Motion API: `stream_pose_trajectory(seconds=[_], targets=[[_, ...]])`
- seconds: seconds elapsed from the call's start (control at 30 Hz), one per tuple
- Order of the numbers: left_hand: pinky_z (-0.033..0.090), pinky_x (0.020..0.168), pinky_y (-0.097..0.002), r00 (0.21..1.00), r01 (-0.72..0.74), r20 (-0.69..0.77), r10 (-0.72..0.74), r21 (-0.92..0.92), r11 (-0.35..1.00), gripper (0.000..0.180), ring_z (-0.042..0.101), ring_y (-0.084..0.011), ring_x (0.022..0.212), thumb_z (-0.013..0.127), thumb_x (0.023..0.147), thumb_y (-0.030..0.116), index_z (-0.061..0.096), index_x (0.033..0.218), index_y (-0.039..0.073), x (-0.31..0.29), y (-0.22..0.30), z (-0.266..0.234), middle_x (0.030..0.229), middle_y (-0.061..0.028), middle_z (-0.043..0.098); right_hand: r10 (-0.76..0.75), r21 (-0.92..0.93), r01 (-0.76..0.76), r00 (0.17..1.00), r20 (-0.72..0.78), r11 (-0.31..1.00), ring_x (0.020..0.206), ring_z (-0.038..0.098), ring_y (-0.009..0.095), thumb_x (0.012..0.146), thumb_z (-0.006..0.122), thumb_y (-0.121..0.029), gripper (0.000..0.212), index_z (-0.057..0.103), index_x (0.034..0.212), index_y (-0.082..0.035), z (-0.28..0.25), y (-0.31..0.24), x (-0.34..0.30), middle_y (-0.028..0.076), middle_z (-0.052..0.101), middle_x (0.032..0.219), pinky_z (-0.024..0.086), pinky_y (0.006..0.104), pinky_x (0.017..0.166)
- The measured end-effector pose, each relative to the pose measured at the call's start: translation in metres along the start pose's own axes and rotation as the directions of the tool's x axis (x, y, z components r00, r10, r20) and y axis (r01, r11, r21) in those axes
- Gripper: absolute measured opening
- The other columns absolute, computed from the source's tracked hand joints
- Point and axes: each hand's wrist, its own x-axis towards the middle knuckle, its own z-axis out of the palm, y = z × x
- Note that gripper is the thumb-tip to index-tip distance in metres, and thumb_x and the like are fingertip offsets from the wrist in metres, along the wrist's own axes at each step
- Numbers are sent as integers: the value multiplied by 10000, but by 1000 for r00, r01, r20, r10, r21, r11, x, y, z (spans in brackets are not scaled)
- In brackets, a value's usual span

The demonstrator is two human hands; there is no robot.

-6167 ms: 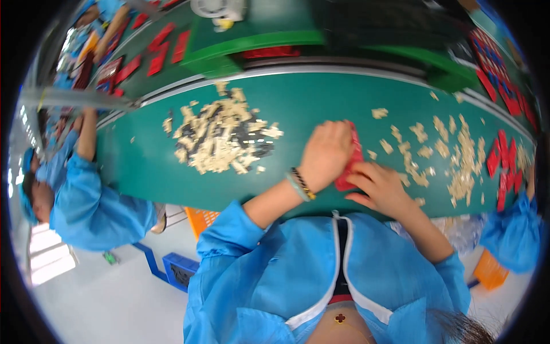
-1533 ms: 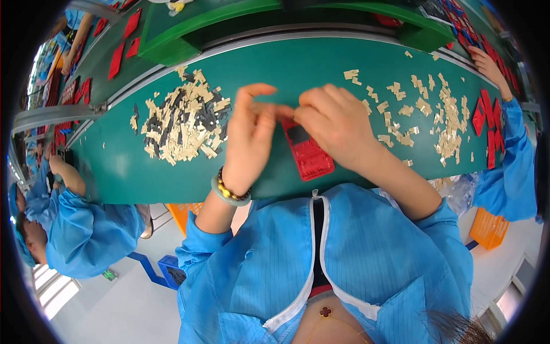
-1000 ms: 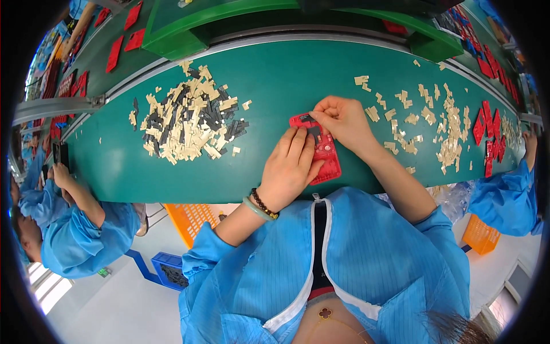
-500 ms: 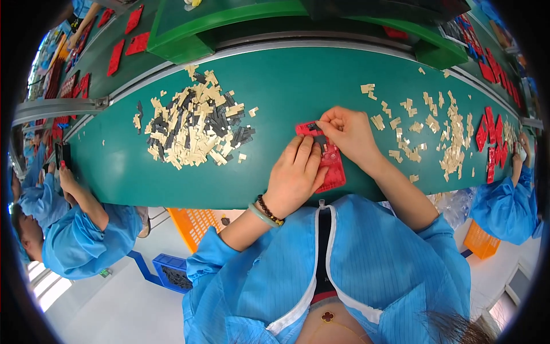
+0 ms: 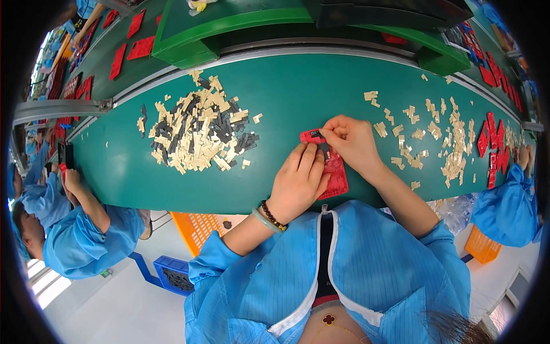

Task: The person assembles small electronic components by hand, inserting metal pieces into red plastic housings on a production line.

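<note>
A red plastic housing, shaped like a phone's shell with a moulded inside, lies tilted on the green worktable in front of me. My left hand grips its left side, fingers laid across the middle and thumb near the lower part. At the far end sits a small black piece in the housing. My right hand has thumb and forefinger pinched together at that piece's right end; whatever lies between the fingertips is hidden. Dark parts show in the housing beside my left fingertips.
A mixed heap of cream and black flat pieces lies to the left. Cream pieces are scattered to the right, beside red housings. A green shelf stands behind. Co-workers in blue sit at both sides.
The view has shifted slightly. Both hands keep their places on the red housing, with the right fingertips still at its far end by the black piece.
</note>
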Motion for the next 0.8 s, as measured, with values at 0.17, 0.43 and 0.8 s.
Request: stream_pose_trajectory(seconds=[0.17, 0.43, 0.8], targets=[[480, 941, -401, 1000, 24, 10, -24, -31, 999, 420, 527, -347, 1131, 678, 780, 203, 592, 1104, -50, -2, 0, 0, 1210, -209, 535, 53, -44, -50, 997, 63, 998, 514, 525, 31, 879, 644, -34, 87, 627, 845, 43, -3, -1, 2, 18, 618, 620, 400, 204, 449], [503, 891, -404, 997, -12, 74, 13, -7, 1000, 476, 527, -360, 1076, 682, 755, 200, 563, 1154, -30, 12, -2, -5, 1223, -195, 518, -553, -509, 458, 832, -45, 729, 620, 643, 218, 794, 703, -171, 95, 665, 844, -98, -9, -1, -15, 27, 634, 732, 483, 320, 490], [473, 823, -367, 996, 45, 71, -52, 94, 995, 519, 538, -287, 983, 659, 793, 217, 540, 1234, -31, 37, 0, 0, 1063, -134, 552, -542, -443, 624, 780, 312, 643, 806, 625, 216, 762, 722, -255, 306, 640, 1014, -102, -40, -11, -59, 60, 578, 989, 514, 323, 662]])
